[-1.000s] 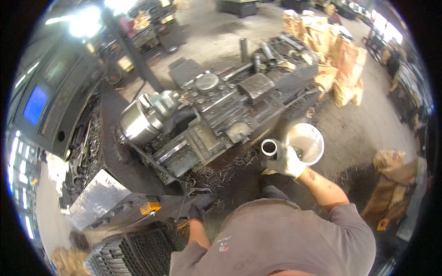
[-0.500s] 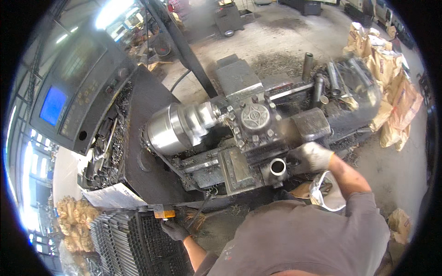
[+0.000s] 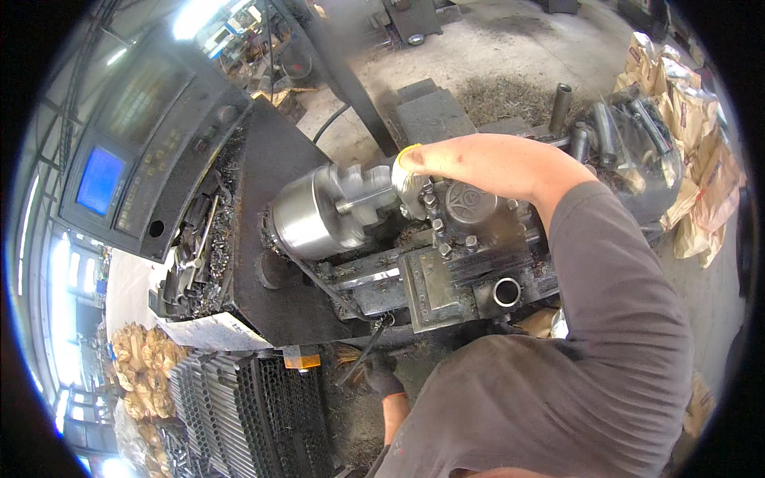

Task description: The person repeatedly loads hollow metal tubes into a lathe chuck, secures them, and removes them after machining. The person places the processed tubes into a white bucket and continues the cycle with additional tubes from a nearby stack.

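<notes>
My right hand [image 3: 409, 190], in a pale glove with a yellow cuff, reaches across the tool turret [image 3: 472, 202] of a lathe. It is closed at the end of a shiny metal tube [image 3: 366, 199] that points in between the jaws of the round chuck [image 3: 307, 217]; the fingertips are partly hidden. My left hand [image 3: 384, 376], dark-gloved, is low beside a thin dark lever [image 3: 368, 349] below the machine bed. Its fingers are hard to make out against the dark background, so whether it grips the lever is unclear.
A control panel with a blue screen [image 3: 100, 181] stands left, above a tray of metal chips [image 3: 199, 255]. Stacked dark tubes [image 3: 239, 406] lie below an orange-fronted box [image 3: 302, 362]. More metal tubes [image 3: 606, 134] and brown paper sacks [image 3: 693, 119] are at right.
My right hand has moved from the turret's right side over to the chuck, where a tube now shows. My left hand has shifted right, from by the orange box to the lever.
</notes>
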Demonstrator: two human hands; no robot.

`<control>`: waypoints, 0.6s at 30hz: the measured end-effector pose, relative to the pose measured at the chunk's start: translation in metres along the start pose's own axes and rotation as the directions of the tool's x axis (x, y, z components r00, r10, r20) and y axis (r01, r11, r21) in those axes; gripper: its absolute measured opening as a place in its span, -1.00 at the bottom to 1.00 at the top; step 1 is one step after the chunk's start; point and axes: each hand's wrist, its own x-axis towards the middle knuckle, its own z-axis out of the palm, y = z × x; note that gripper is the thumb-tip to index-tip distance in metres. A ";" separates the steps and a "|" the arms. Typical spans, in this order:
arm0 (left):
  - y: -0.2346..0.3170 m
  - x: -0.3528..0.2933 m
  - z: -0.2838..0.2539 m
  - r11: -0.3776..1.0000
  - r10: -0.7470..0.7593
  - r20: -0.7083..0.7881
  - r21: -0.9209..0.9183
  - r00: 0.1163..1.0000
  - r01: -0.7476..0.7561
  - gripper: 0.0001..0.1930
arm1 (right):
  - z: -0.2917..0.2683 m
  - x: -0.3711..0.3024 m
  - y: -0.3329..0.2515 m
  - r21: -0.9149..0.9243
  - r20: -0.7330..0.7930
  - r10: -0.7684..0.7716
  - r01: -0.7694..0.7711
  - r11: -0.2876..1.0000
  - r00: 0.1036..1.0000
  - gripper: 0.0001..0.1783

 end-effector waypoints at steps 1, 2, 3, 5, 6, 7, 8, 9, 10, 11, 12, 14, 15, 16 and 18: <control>-0.004 -0.006 0.001 1.000 0.015 0.058 -0.019 0.998 -0.014 -0.82 | 0.005 0.014 0.004 0.034 -0.027 -0.045 0.046 0.998 0.999 -0.30; -0.007 -0.008 0.000 0.999 -0.047 0.097 0.000 0.994 0.047 -0.82 | 0.009 0.023 0.008 0.074 -0.062 -0.076 0.080 0.994 0.995 -0.31; -0.008 -0.008 -0.005 0.998 -0.070 0.196 0.006 0.978 0.070 -0.82 | 0.014 0.026 0.016 0.136 -0.105 -0.104 0.118 0.984 0.989 -0.33; -0.011 -0.004 -0.018 0.994 -0.106 0.224 0.019 0.969 0.105 -0.83 | 0.018 0.014 0.038 0.308 -0.277 -0.162 0.247 0.919 0.947 -0.36; -0.014 -0.002 -0.028 0.992 -0.124 0.151 0.023 0.981 0.122 -0.83 | 0.017 0.000 0.054 0.391 -0.406 -0.177 0.346 0.853 0.897 -0.37; -0.019 -0.001 -0.038 0.985 -0.173 0.099 0.041 0.980 0.170 -0.83 | 0.019 -0.016 0.072 0.424 -0.546 -0.226 0.499 0.756 0.807 -0.38; -0.022 0.005 -0.047 0.993 -0.103 0.182 -0.034 0.978 0.111 -0.82 | 0.012 -0.036 0.093 0.298 -0.709 -0.215 0.563 0.771 0.671 -0.56; -0.025 0.010 -0.055 0.991 -0.063 0.285 -0.099 0.957 0.095 -0.81 | 0.008 -0.057 0.116 0.253 -0.776 -0.100 0.454 0.854 0.623 -0.57; -0.030 0.012 -0.063 0.984 -0.022 0.377 -0.157 0.926 0.088 -0.80 | 0.006 -0.074 0.137 0.358 -0.776 0.088 0.322 0.876 0.625 -0.57; -0.032 0.013 -0.068 0.989 -0.090 0.264 -0.092 0.960 0.117 -0.78 | 0.007 -0.088 0.154 0.348 -0.742 0.201 0.112 0.931 0.640 -0.56; -0.034 0.015 -0.068 0.988 -0.144 0.147 -0.036 0.979 0.151 -0.76 | 0.010 -0.095 0.165 0.399 -0.688 0.286 0.018 0.917 0.667 -0.55; -0.030 0.017 -0.057 0.985 -0.043 0.135 0.169 0.990 0.019 -0.73 | 0.018 -0.083 0.171 0.383 -0.564 0.170 0.073 0.921 0.808 -0.53; -0.025 0.020 -0.042 0.942 0.096 0.270 0.285 0.958 -0.175 -0.71 | 0.021 -0.068 0.170 0.410 -0.493 0.091 0.139 0.901 0.865 -0.51; -0.015 0.017 -0.030 0.874 0.055 0.303 0.446 0.951 -0.192 -0.70 | 0.022 -0.042 0.163 0.440 -0.412 -0.004 0.203 0.875 0.911 -0.49; 0.012 0.009 0.005 0.834 0.036 0.390 0.496 0.920 -0.243 -0.69 | 0.021 0.019 0.153 0.056 -0.319 -0.346 0.381 0.923 0.883 -0.46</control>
